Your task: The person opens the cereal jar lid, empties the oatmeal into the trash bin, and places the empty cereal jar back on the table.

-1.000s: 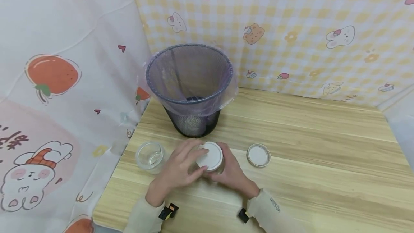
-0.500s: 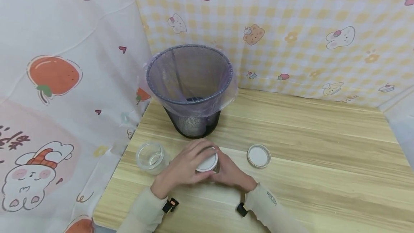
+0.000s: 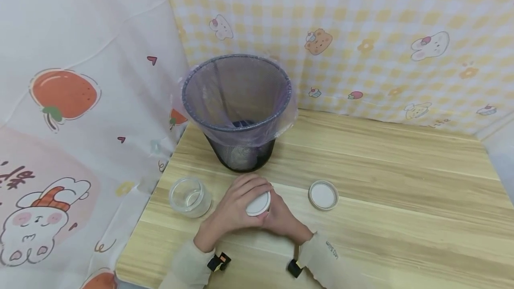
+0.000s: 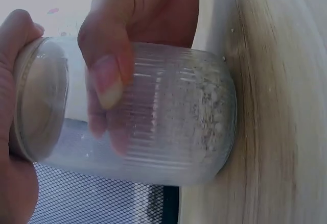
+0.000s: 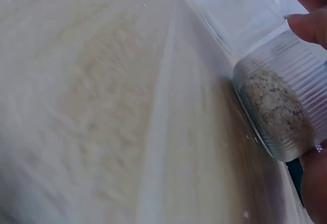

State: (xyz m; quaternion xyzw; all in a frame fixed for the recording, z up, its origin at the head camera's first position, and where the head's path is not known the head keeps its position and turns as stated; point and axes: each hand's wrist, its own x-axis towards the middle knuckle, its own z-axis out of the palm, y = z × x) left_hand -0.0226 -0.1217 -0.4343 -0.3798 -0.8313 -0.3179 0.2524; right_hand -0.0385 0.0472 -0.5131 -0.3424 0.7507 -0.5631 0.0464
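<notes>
1. The jar is between the hands, in front of the bin, its base down at the table; upright or slightly tilted, I cannot tell which. Grains lie in its lower part.
2. The left hand curls over the lid, its fingers drawn in round the rim. The right hand wraps the ribbed body, thumb pressed against the glass.
3. The step looks like turning the lid; which way, I cannot tell.
4. To do it well, hold the body firm and the base flat, grip the rim evenly and twist level, so the thread does not bind.
5. A second ago the left fingers were spread and more of the lid's top showed; now they bunch round its edge, and the wrists are closer together.
6. The open jar and loose lid keep their places.
</notes>
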